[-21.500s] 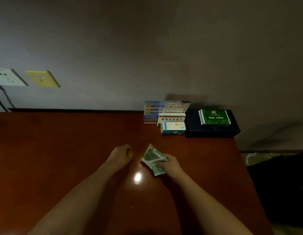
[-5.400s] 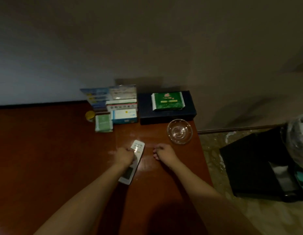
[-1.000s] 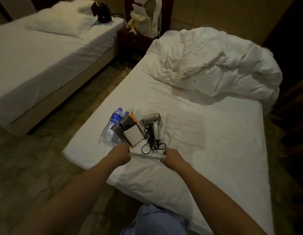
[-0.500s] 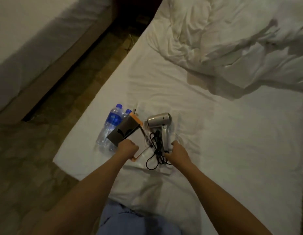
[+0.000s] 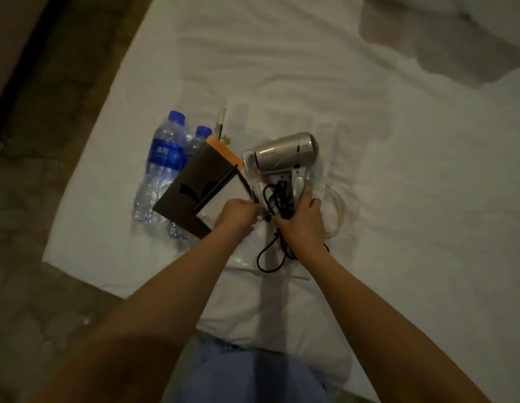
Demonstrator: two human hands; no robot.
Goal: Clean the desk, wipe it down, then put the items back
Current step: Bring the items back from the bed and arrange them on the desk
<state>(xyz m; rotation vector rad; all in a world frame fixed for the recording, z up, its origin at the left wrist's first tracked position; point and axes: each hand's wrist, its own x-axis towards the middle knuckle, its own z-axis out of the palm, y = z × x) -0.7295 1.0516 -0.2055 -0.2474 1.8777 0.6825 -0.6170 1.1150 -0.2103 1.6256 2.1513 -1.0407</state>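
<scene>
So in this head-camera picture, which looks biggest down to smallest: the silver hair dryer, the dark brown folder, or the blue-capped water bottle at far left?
1. Dark brown folder
2. Silver hair dryer and blue-capped clear plastic water bottle: similar, too close to rank.

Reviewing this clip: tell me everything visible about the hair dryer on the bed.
The hair dryer is silver and metallic-looking, with a short barrel and a paler grey handle. It lies on its side on white bedding, handle toward the person. Its black cord is bunched at the handle and loops below it. The right hand grips the handle and cord; the left hand pinches at the cord beside it.
</scene>
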